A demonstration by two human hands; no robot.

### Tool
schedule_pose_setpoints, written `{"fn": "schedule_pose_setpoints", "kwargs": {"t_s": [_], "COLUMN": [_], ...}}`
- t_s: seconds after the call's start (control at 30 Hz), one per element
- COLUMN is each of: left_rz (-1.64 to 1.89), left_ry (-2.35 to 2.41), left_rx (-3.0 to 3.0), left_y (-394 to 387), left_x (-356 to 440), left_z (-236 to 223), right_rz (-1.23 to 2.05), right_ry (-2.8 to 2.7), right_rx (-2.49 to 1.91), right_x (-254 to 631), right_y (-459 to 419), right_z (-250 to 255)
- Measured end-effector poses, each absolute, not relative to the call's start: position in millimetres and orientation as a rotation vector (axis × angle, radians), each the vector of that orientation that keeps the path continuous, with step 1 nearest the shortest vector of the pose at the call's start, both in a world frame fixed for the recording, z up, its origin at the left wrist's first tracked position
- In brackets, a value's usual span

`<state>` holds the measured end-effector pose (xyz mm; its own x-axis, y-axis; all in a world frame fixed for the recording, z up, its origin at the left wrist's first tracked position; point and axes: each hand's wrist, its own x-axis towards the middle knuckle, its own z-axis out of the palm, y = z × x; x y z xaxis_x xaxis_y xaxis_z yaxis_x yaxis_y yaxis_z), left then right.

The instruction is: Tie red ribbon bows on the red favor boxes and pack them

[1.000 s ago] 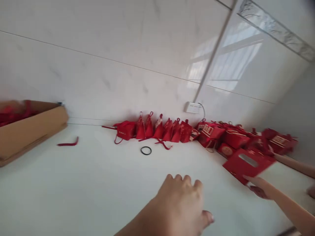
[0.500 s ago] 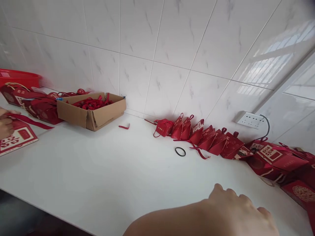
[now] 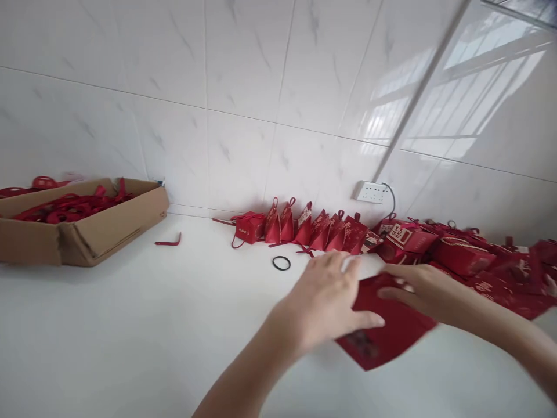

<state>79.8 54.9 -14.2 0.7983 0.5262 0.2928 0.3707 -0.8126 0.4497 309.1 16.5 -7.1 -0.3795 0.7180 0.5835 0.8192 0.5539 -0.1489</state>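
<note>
Above the white table, a dark red gift box [image 3: 402, 325] is tilted, with a blurred printed patch near its lower left corner. My right hand [image 3: 413, 287] grips its upper edge, thumb on the near face. At the box's left side is my left hand [image 3: 322, 296], fingers stretched out and thumb spread across the front of the box. Whether the left fingers touch it I cannot tell. Behind the hands stands a row of small pointed red boxes [image 3: 319, 229] with ribbon loops, beside a small cube-shaped red box [image 3: 250, 227].
A cardboard box [image 3: 126, 223] of red ribbons stands at the left. A ribbon scrap [image 3: 169, 241] and a black ring-shaped band [image 3: 281, 263] lie on the table [image 3: 130, 325]. More red gift boxes [image 3: 463, 255] crowd the right, below a wall socket [image 3: 371, 192].
The view has swung right. Both my hands are now at a red gift box, where before one arm reached right with knuckles up. Another person's hands with a ribbon at far left have left view.
</note>
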Motion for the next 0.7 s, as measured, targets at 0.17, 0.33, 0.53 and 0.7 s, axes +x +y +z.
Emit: {"fn": "schedule_pose_setpoints", "kwargs": {"t_s": [0.17, 0.33, 0.53, 0.7], "left_rz": [0.463, 0.843, 1.169, 1.011], "left_ry": [0.828, 0.998, 0.799, 0.724], "left_rx": [2.348, 2.078, 1.769, 1.657], "left_y": [89.9, 105.5, 100.2, 90.2], "left_x": [55.9, 18.0, 13.0, 27.1], "left_z": [-17.5, -8.7, 0.6, 4.0], "right_rz": [0.169, 0.036, 0.423, 0.444], "right_ry": [-2.326, -1.807, -1.65, -1.648], "right_rx": [-1.468, -1.272, -1.078, -0.996], "right_x": [243.3, 221.9, 214.5, 208.0], "right_y": [41.1, 56.2, 67.6, 54.3], "right_z": [5.5, 4.8, -18.4, -19.2]}}
